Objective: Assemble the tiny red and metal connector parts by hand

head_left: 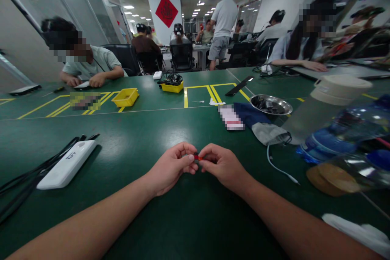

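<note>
Both my hands meet over the green table (134,130), fingertips almost touching. Between them is a small red piece (197,157) with a dark part at its left and an orange tip at its right. My left hand (172,166) pinches its dark and red end between thumb and fingers. The orange end sits in the thumb-and-finger pinch of my right hand (224,166). Most of the piece is hidden by my fingers, and it is too small for me to tell its kind.
A white power bank (68,164) with black cables lies at left. Yellow trays (125,97) stand farther back. To the right are a metal bowl (271,105), a blue-grey pouch (252,118), a cup (319,105) and plastic bottles (344,130). Other people sit across the table.
</note>
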Available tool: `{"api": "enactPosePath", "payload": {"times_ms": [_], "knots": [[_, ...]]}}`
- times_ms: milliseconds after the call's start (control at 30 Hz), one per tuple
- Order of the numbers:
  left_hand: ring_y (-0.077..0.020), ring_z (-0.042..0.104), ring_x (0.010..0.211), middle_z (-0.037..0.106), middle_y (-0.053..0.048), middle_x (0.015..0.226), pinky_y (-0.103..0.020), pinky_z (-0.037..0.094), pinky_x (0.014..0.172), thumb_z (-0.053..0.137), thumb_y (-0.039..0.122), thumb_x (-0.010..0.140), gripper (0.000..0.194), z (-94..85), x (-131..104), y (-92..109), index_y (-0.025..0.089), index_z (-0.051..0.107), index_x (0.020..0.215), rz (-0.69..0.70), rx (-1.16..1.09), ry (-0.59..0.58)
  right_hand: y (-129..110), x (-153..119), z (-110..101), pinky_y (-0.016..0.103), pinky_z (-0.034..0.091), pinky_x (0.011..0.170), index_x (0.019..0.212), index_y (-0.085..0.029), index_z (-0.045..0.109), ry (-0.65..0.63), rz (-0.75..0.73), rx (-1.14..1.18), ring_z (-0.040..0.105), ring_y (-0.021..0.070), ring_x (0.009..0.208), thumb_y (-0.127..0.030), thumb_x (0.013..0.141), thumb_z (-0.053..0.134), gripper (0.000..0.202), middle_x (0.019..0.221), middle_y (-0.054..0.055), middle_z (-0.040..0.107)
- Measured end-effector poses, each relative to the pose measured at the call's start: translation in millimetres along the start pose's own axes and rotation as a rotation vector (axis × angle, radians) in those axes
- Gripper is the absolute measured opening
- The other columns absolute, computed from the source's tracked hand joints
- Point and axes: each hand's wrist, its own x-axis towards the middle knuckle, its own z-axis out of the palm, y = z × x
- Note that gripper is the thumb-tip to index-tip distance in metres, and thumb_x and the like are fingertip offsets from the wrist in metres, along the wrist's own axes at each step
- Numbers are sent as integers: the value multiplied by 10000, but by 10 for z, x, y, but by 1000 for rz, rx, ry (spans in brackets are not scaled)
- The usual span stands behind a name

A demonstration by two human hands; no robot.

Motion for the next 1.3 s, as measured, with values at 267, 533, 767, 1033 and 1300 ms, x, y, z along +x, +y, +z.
{"api": "enactPosePath", "payload": {"times_ms": [267,533,767,1033,1300], "knots": [[-94,623,679,665,-51,835,-202,512,649,701,217,820,191,15,-3,12,133,656,985,8,-4,32,-31,-5,10,244,492,570,823,-197,597,10,12,60,613,107,586,-147,755,678,116,701,-37,628],[-104,637,679,672,-47,836,-215,508,649,740,188,772,230,27,-11,13,143,646,978,7,3,34,-84,-12,12,243,492,561,795,-197,616,28,-23,3,596,109,586,-156,755,676,83,710,-28,612],[-113,654,699,651,-38,868,-232,517,667,697,147,792,195,45,-16,14,146,612,968,11,45,23,-50,-13,15,237,474,560,793,-196,601,18,-35,39,591,105,587,-128,745,662,104,697,-32,608],[-120,657,697,654,-41,865,-238,519,657,714,141,761,222,46,-12,20,146,612,958,27,54,28,-47,-24,0,240,441,553,787,-204,615,31,-71,-70,564,110,592,-90,724,634,131,701,-29,610],[-125,663,702,647,-29,849,-250,529,667,705,147,759,204,83,-27,6,149,600,934,49,188,65,-9,-25,4,235,414,543,795,-207,619,22,-118,-145,534,104,588,-102,754,638,114,715,-27,587]]}}
